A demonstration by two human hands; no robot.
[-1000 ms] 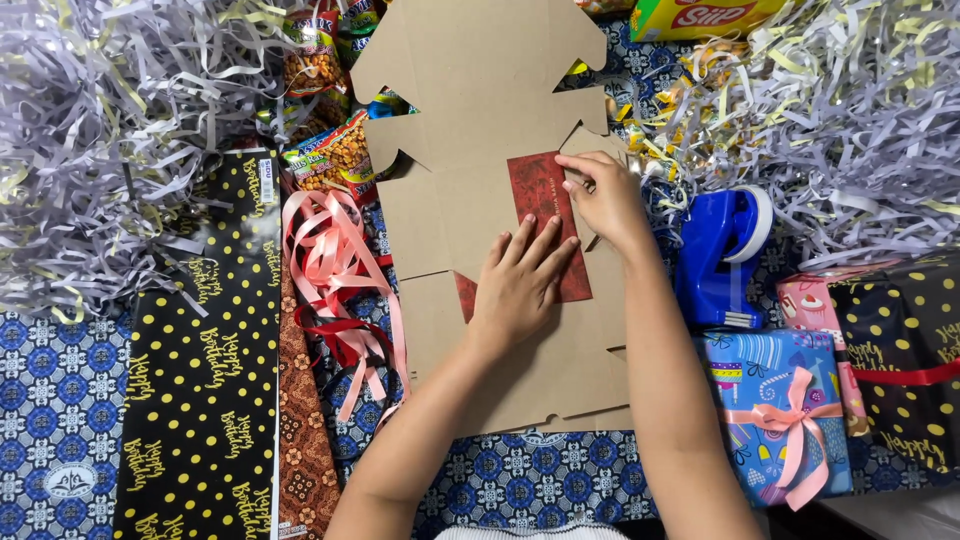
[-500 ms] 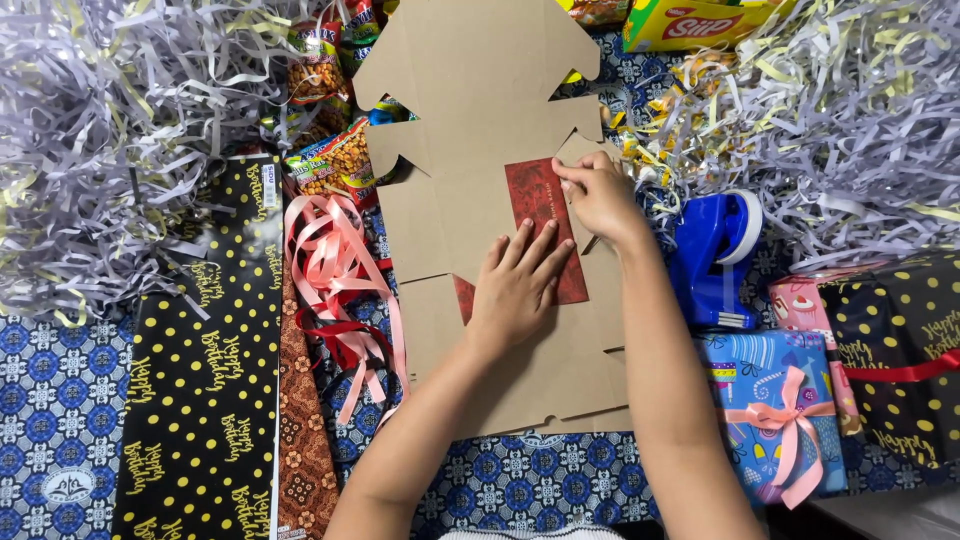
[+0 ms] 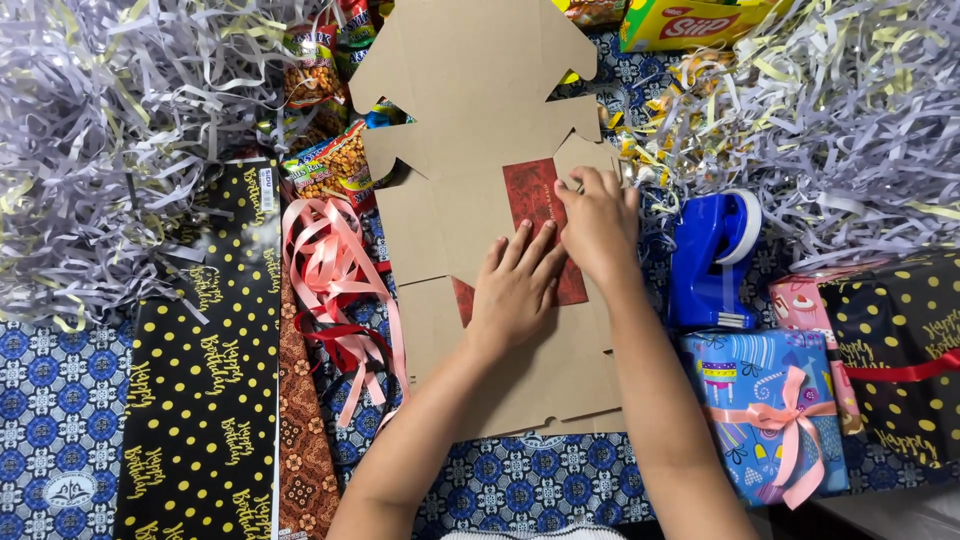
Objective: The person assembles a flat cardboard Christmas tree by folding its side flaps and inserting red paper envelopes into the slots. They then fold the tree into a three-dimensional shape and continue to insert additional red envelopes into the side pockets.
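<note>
Pressing both hands on red paper

A gift-wrapping corner at home — wrapped presents, pink ribbon, shredded paper and a tape dispenser lie around.

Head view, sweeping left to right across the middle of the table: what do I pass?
Black dotted wrapping paper → pink ribbon → flat cardboard cutout → left hand → right hand → blue tape dispenser → black dotted gift box.
</note>
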